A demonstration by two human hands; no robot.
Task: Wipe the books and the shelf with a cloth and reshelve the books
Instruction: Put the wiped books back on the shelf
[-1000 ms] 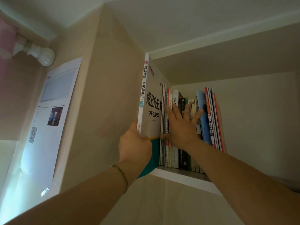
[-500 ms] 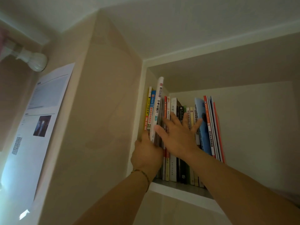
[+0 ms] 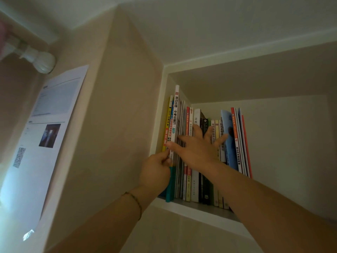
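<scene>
Books (image 3: 196, 161) stand upright on the shelf (image 3: 200, 209), my right hand (image 3: 198, 148) spread flat against their spines while my left hand (image 3: 155, 172) pinches the tall white book (image 3: 175, 114).

Both arms reach up and forward. The left hand (image 3: 155, 170), a thin bracelet on its wrist, pinches with curled fingers (image 3: 166, 160). The right hand (image 3: 197, 149) is spread flat, fingers splayed wide, thumb pointing left.
</scene>
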